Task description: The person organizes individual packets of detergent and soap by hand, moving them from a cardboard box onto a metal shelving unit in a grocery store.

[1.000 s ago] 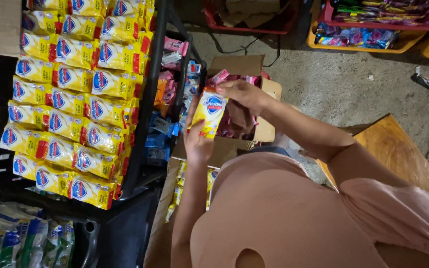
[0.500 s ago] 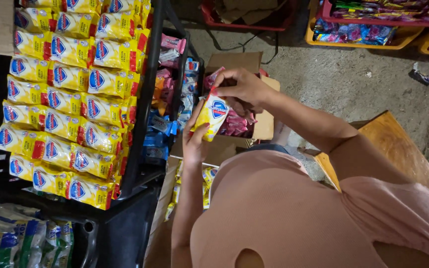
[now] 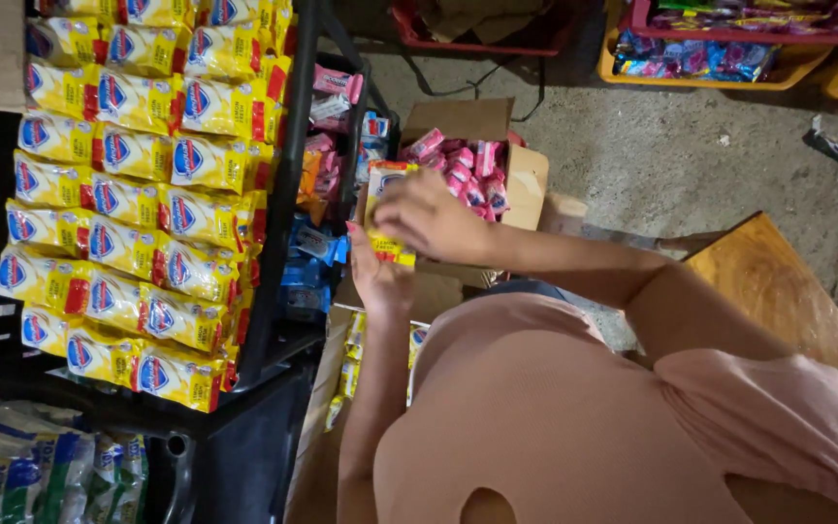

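From the head camera, looking down over the person's pink-sleeved shoulders: both hands meet on one yellow packet (image 3: 387, 209); the right hand (image 3: 429, 215) lies over its upper part with the fingers curled round it, and the left hand (image 3: 377, 277) comes up from below with its fingers closed on the lower edge, so the packet is pinched between the two and mostly hidden by them.

Just beyond the hands sits one open cardboard box (image 3: 526, 180) filled with small pink packets (image 3: 467, 160); there are too many, and too jumbled, to count surely, though roughly a dozen show. Left of the hands stands one black rack (image 3: 278, 209); its near face carries yellow-and-blue packets (image 3: 138, 209) in about seven rows of three to four, again more than I can count exactly; between the rack and the hands a narrower shelf holds mixed pink, orange and blue small packs (image 3: 317, 213). Beneath the left forearm a second box shows a few more yellow packets (image 3: 353, 354); perhaps four are visible. To the right of the right arm is one wooden board (image 3: 773, 291) on the concrete floor; far beyond the hands, two yellow trays (image 3: 700, 73) of coloured wrappers lie at the top edge.
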